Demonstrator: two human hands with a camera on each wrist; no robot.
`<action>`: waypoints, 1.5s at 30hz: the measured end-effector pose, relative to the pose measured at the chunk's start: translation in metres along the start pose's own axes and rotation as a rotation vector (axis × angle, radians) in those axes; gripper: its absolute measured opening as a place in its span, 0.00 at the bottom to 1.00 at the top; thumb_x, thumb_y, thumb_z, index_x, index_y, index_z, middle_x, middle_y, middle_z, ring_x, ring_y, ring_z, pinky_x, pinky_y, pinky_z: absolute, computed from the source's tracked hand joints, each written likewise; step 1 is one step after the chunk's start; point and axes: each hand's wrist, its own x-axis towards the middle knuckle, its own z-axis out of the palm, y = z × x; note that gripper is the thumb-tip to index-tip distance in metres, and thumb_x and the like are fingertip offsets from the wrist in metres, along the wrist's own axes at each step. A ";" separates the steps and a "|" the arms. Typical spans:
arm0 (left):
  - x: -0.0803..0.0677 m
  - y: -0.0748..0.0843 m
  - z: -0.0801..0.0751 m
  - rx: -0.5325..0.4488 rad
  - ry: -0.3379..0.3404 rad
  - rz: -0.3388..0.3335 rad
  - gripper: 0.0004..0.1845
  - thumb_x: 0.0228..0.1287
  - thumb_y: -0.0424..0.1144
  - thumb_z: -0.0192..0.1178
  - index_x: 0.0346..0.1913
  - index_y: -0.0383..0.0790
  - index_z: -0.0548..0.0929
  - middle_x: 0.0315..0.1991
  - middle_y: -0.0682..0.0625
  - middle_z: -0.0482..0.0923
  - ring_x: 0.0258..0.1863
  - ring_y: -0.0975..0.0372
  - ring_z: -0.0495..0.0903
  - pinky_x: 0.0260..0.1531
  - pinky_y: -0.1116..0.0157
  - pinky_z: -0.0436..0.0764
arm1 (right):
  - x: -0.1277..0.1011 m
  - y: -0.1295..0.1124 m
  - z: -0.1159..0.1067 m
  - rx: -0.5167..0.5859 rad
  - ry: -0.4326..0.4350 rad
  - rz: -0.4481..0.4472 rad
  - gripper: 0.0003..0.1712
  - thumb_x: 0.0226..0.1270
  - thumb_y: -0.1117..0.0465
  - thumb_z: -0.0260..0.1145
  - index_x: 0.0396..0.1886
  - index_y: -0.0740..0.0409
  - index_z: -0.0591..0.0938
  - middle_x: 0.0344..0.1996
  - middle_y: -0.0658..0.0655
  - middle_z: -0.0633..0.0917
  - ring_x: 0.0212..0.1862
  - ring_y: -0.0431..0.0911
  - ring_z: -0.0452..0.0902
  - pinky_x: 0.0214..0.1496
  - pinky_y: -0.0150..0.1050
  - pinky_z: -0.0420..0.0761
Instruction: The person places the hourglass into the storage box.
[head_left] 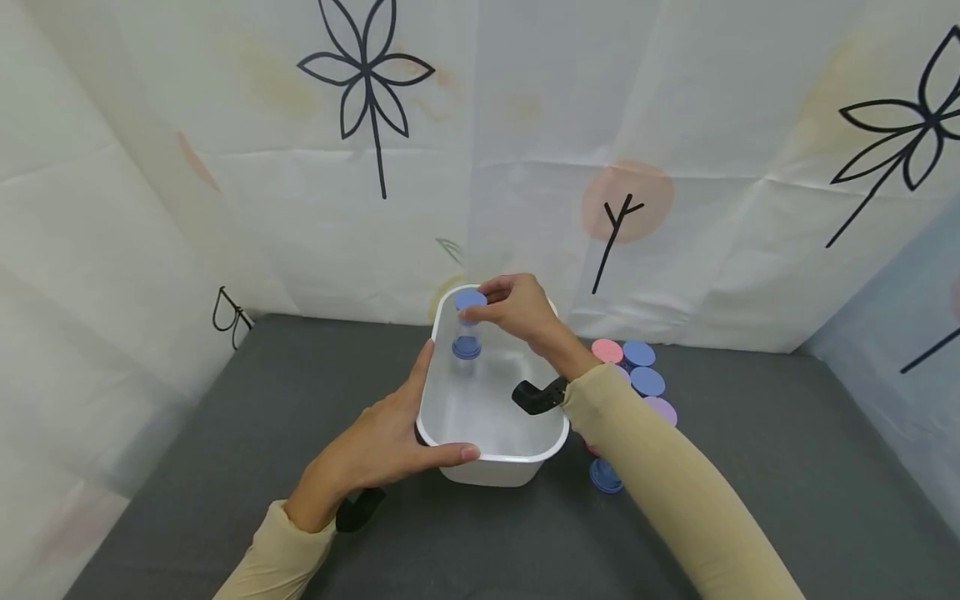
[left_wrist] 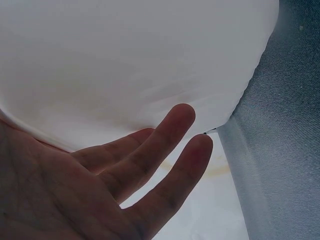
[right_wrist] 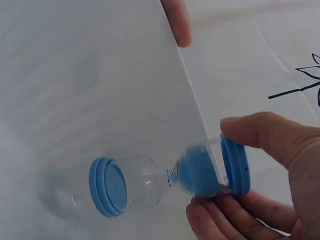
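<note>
A dark grey surface (head_left: 225, 433) fills the lower frame of the head view, walled by white cloth printed with black flowers. Centre frame, your right hand (head_left: 517, 310) pinches the upper cap of a blue sand timer (head_left: 468, 323); its long axis runs vertical, lower cap hanging inside the white tub (head_left: 487, 454), apart from the floor. The timer sits near the tub's far wall, with open room toward the near rim. Your left hand (head_left: 390, 446) grips the near-left rim, thumb over the edge, fingers flat on the outer wall. Pink, blue and purple caps (head_left: 637, 371) lie just right of the tub.
</note>
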 end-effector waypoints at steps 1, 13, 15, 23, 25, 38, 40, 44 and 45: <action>0.000 0.000 0.000 0.003 0.000 -0.002 0.70 0.50 0.66 0.75 0.80 0.67 0.29 0.66 0.57 0.70 0.50 0.56 0.80 0.46 0.55 0.77 | 0.000 0.000 0.000 -0.005 0.003 0.012 0.25 0.54 0.58 0.82 0.50 0.63 0.85 0.41 0.58 0.87 0.44 0.48 0.83 0.48 0.40 0.79; -0.001 0.001 0.000 0.036 -0.002 -0.021 0.70 0.50 0.68 0.73 0.80 0.67 0.28 0.69 0.56 0.67 0.53 0.56 0.80 0.48 0.54 0.77 | 0.000 0.008 -0.002 -0.050 -0.018 0.085 0.27 0.52 0.58 0.83 0.52 0.61 0.85 0.44 0.56 0.87 0.48 0.49 0.82 0.54 0.44 0.78; -0.001 0.002 0.000 0.040 0.001 -0.021 0.70 0.50 0.68 0.73 0.80 0.67 0.28 0.69 0.56 0.68 0.53 0.56 0.80 0.48 0.54 0.77 | 0.000 0.009 -0.001 -0.077 -0.021 0.084 0.27 0.52 0.57 0.83 0.51 0.60 0.85 0.44 0.56 0.87 0.48 0.48 0.82 0.54 0.44 0.78; -0.001 0.002 -0.001 0.032 0.004 -0.005 0.69 0.50 0.68 0.74 0.80 0.68 0.29 0.64 0.57 0.71 0.51 0.56 0.80 0.47 0.54 0.77 | 0.000 0.009 0.001 -0.142 -0.014 0.094 0.27 0.49 0.56 0.85 0.49 0.58 0.87 0.41 0.54 0.88 0.46 0.47 0.82 0.52 0.42 0.77; -0.001 0.002 -0.001 0.031 0.004 -0.006 0.69 0.50 0.68 0.74 0.80 0.68 0.29 0.65 0.57 0.71 0.51 0.56 0.80 0.47 0.54 0.77 | 0.000 0.009 0.001 -0.142 -0.013 0.096 0.26 0.49 0.57 0.84 0.49 0.59 0.87 0.41 0.54 0.88 0.46 0.48 0.82 0.51 0.42 0.77; 0.000 0.001 0.000 0.031 0.005 0.007 0.69 0.51 0.68 0.73 0.80 0.69 0.29 0.69 0.57 0.67 0.54 0.56 0.80 0.48 0.53 0.77 | 0.001 0.012 0.000 -0.152 -0.035 0.104 0.26 0.50 0.60 0.84 0.48 0.61 0.86 0.41 0.56 0.87 0.45 0.48 0.81 0.49 0.40 0.78; 0.000 0.001 0.000 0.029 0.004 0.006 0.69 0.51 0.68 0.73 0.80 0.69 0.29 0.70 0.57 0.66 0.54 0.56 0.79 0.48 0.53 0.77 | 0.001 0.012 -0.001 -0.168 -0.044 0.101 0.26 0.50 0.60 0.84 0.48 0.61 0.86 0.41 0.56 0.87 0.45 0.48 0.81 0.48 0.40 0.79; 0.000 0.001 0.000 0.025 -0.001 -0.002 0.69 0.51 0.67 0.73 0.80 0.68 0.29 0.71 0.58 0.65 0.54 0.56 0.79 0.48 0.54 0.77 | 0.002 0.012 -0.001 -0.207 -0.067 0.096 0.27 0.50 0.61 0.84 0.50 0.62 0.86 0.41 0.56 0.87 0.45 0.48 0.82 0.48 0.41 0.79; 0.000 0.001 0.000 0.025 -0.002 -0.003 0.69 0.51 0.67 0.73 0.80 0.68 0.29 0.70 0.58 0.65 0.54 0.56 0.79 0.48 0.54 0.77 | 0.002 0.012 -0.001 -0.213 -0.071 0.096 0.27 0.50 0.61 0.84 0.50 0.63 0.86 0.42 0.56 0.87 0.45 0.48 0.82 0.49 0.41 0.79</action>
